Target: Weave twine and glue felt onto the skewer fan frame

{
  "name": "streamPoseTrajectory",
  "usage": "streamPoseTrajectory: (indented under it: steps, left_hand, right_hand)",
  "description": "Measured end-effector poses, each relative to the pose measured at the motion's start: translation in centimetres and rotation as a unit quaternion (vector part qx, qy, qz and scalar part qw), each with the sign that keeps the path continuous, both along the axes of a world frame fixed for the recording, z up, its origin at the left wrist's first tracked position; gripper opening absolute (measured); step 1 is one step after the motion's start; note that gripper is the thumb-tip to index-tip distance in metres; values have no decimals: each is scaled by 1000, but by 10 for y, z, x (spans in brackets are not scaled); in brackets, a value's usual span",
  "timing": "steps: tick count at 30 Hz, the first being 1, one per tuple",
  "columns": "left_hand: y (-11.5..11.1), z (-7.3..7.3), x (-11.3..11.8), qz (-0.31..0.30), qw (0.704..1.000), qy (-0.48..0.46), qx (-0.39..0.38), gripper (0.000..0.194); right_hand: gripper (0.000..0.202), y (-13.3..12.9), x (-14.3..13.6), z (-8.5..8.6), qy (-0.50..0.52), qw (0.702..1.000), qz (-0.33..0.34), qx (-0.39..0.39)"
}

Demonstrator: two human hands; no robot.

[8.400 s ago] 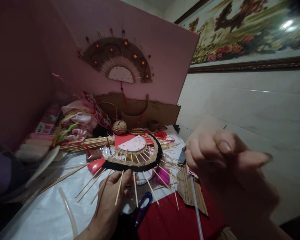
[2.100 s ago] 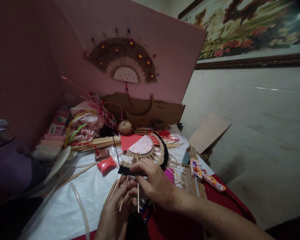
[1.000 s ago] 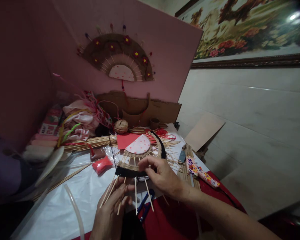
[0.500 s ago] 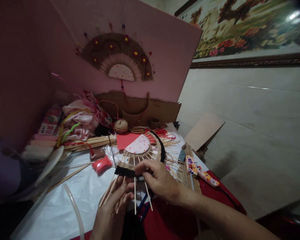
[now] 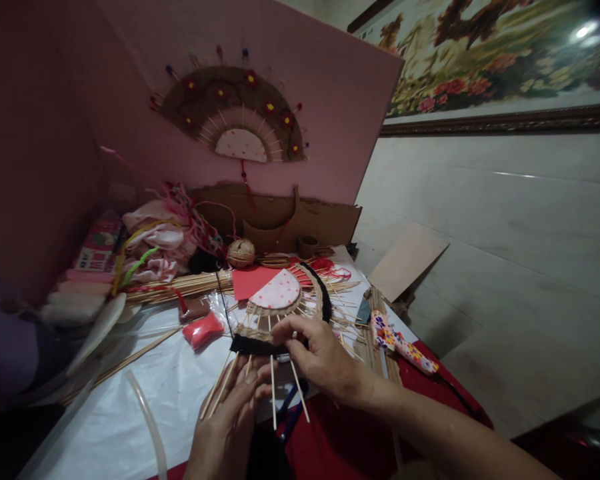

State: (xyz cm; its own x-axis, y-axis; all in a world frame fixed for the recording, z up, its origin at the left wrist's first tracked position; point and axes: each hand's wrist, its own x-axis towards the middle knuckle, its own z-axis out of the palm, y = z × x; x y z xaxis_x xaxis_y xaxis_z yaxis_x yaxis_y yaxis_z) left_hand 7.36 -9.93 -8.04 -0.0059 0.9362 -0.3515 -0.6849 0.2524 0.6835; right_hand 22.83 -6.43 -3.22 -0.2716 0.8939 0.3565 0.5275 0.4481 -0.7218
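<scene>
A handmade fan (image 5: 276, 291) of thin wooden sticks lies before me, with a dotted white half-circle at its centre and twine woven through the sticks. A black band (image 5: 255, 346) runs along its outer edge, and bare stick ends poke out past it. My left hand (image 5: 230, 403) is under the near side, its fingers closed about the sticks and partly hidden by them. With thumb and forefinger together, my right hand (image 5: 325, 360) grips the black band near the middle of the curve.
A finished fan (image 5: 220, 93) hangs on the pink board. A twine ball (image 5: 241, 253), a stick bundle (image 5: 180, 289) and a red clay packet (image 5: 203, 331) lie behind the fan. To the right rests a flower-patterned glue gun (image 5: 403, 347); blue-handled scissors (image 5: 291, 413) lie below the fan.
The near stick ends have shifted slightly to the right. My right thumb and forefinger have moved a little along the black band; my left hand stays under the sticks.
</scene>
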Motion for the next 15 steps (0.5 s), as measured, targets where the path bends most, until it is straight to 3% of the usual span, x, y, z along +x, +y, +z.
streamPoseTrajectory:
  steps: [10,15]
  left_hand:
    - [1,7,4,1,1000,-2,9,42]
    - [2,14,5,-4,1000,-4,7,33]
  right_hand:
    - [31,-2,-2,-5,-8,1000,7,12]
    - [30,-3,-3,-5,-4,1000,7,12]
